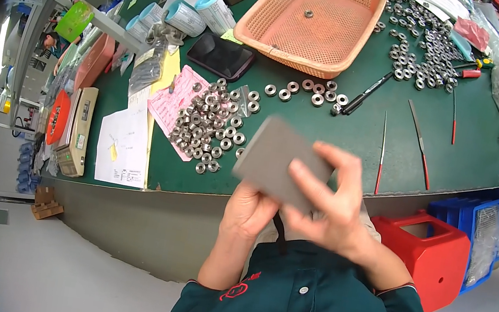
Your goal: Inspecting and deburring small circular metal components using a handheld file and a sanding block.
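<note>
In front of my body, at the table's near edge, I hold a grey rectangular block [281, 161], tilted and slightly blurred. My left hand [251, 211] is closed around its lower edge, with part of the fingers hidden behind it. From the right, my right hand [336, 201] has its bent fingers over the block's face and right edge. Any small piece under those fingers is hidden. Left of the block lies a pile of small metal rings [209, 121], partly on a pink paper [173, 103]. Several more rings [319, 89] sit loosely beyond the block.
An orange plastic basket [261, 32] with a ring inside stands at the back. Beside it are a black phone [220, 57] and a marker [368, 93]. Red-handled files [419, 146] lie to the right, near another ring pile [429, 54]. A red stool [434, 261] stands below.
</note>
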### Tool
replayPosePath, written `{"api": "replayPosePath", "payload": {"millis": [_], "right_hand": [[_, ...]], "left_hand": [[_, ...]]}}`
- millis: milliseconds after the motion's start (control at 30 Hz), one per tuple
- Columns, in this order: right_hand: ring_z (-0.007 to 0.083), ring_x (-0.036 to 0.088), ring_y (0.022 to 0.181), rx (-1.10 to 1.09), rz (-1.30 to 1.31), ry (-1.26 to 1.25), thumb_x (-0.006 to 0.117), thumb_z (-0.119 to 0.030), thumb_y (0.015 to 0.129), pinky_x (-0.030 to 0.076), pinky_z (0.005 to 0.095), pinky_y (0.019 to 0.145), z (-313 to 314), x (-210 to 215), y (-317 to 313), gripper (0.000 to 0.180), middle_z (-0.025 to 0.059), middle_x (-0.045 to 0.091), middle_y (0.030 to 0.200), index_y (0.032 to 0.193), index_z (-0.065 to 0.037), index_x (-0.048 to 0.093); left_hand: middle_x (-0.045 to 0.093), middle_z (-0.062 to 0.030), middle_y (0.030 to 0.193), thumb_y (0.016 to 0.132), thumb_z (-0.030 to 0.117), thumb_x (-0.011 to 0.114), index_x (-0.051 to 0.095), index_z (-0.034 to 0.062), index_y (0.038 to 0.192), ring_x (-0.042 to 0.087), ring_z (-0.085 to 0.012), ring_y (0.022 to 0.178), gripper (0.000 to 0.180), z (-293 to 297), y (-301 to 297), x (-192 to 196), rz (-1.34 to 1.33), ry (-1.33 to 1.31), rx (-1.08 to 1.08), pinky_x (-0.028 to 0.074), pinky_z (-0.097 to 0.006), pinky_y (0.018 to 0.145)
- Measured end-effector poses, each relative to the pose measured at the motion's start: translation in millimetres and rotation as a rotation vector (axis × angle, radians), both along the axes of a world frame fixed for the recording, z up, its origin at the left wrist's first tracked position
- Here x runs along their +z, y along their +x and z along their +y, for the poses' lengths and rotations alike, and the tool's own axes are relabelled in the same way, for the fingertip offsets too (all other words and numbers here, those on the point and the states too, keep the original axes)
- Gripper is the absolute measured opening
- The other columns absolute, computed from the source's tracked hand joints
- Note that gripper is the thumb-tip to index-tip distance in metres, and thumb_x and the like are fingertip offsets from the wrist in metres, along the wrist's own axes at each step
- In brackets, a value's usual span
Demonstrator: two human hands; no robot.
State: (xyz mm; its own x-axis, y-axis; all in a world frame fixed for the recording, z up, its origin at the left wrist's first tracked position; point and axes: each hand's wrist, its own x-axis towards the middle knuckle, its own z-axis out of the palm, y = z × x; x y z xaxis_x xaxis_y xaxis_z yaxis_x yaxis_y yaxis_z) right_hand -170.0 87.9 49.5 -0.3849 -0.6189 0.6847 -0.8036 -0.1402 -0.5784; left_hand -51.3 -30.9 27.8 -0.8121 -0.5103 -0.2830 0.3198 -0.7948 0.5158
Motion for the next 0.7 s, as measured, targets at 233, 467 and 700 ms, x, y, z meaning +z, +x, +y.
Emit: {"api": "replayPosePath", "payload": {"millis": [233, 467, 700], "right_hand": [[0.0362, 0.052, 0.099, 0.014, 0.054, -0.031, 0.075, -0.021, 0.056, 0.044, 0.0444, 0.086, 2, 13, 1, 0.057, 0.0236, 0.052, 0.114, 0.111, -0.011, 0.065], [0.0298, 0.049, 0.097, -0.349, -0.151, -0.080, 0.071, -0.011, 0.059, 0.043, 0.0386, 0.084, 17, 10, -56, 0.054, 0.0184, 0.051, 0.113, 0.112, -0.008, 0.065], [0.0280, 0.048, 0.099, -0.371, -0.211, -0.103, 0.070, -0.010, 0.059, 0.042, 0.0377, 0.085, 34, -5, -58, 0.056, 0.0173, 0.050, 0.112, 0.114, -0.008, 0.064]], "left_hand": [[0.054, -0.0100, 0.122, 0.084, 0.016, 0.067, 0.048, 0.0037, 0.124, 0.050, -0.0251, 0.117, 0.047, -7, -7, -8, 0.161, 0.161, -0.139, 0.042, -0.039, 0.102], [0.059, -0.0135, 0.110, 0.088, 0.010, 0.061, 0.057, 0.0001, 0.115, 0.059, -0.0197, 0.094, 0.029, -17, -16, -3, 0.241, 0.017, -0.228, 0.051, -0.029, 0.085], [0.057, -0.0120, 0.116, 0.084, -0.003, 0.061, 0.052, 0.0012, 0.123, 0.058, -0.0205, 0.103, 0.041, -10, -22, 4, -0.001, -0.473, 0.000, 0.049, -0.030, 0.092]]}}
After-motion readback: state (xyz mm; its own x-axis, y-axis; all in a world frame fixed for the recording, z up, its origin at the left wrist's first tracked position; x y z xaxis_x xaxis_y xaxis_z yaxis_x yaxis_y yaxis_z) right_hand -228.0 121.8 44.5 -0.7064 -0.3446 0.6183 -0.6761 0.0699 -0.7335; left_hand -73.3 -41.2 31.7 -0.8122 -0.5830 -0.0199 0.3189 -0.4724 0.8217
